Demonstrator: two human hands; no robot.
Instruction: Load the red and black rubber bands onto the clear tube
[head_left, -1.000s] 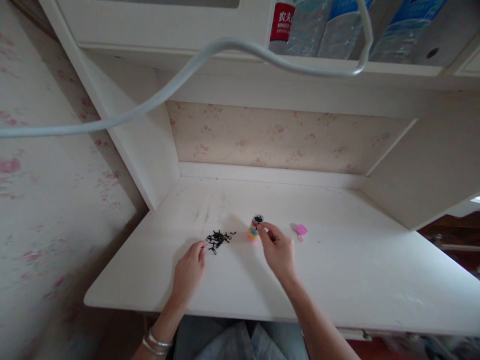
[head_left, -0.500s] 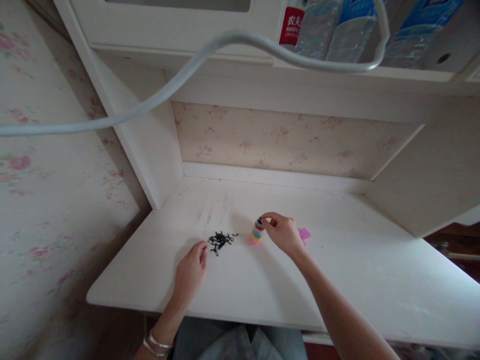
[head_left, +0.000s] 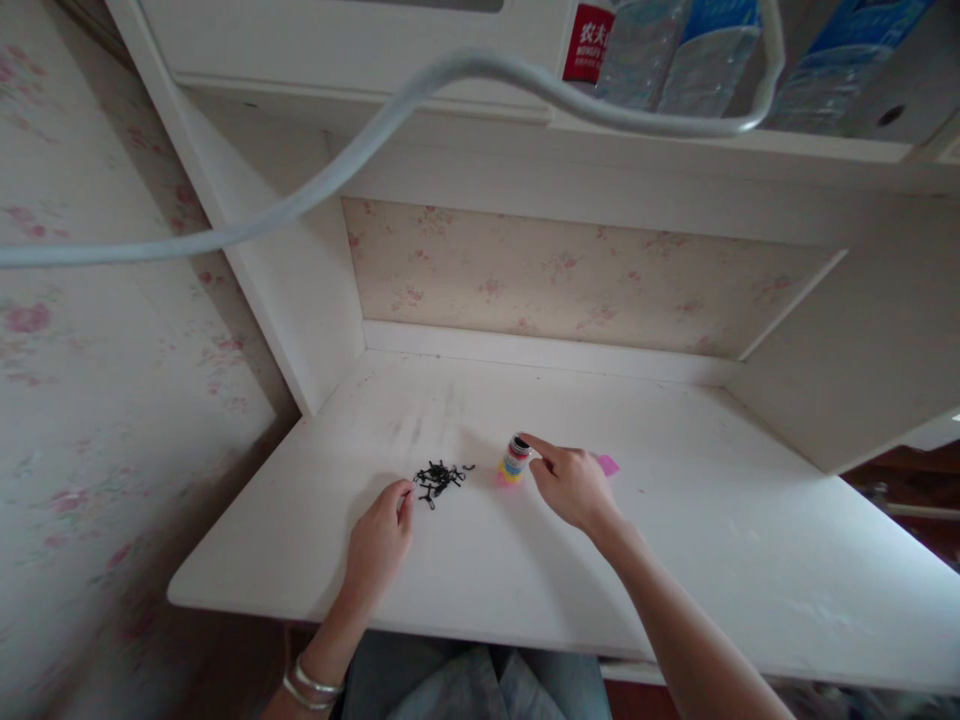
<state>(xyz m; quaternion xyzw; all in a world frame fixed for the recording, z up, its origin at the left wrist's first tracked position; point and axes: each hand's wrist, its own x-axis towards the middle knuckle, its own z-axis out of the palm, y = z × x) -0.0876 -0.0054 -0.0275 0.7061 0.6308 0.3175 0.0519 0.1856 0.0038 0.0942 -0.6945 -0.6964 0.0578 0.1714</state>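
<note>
Unpinched now, right hand (head_left: 574, 487) pokes one fingertip at the striped jar (head_left: 514, 461), seemingly tamping; left hand (head_left: 379, 545) fingers pinched together beside black bands (head_left: 439, 477).

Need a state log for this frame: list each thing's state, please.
striped jar: upright, uncapped.
pink cap: off, lying on desk, apart from jar.
black bands: loose heap on desk.
left hand: fingertips pinched at heap's edge.
right hand: index fingertip on jar's mouth.
</note>
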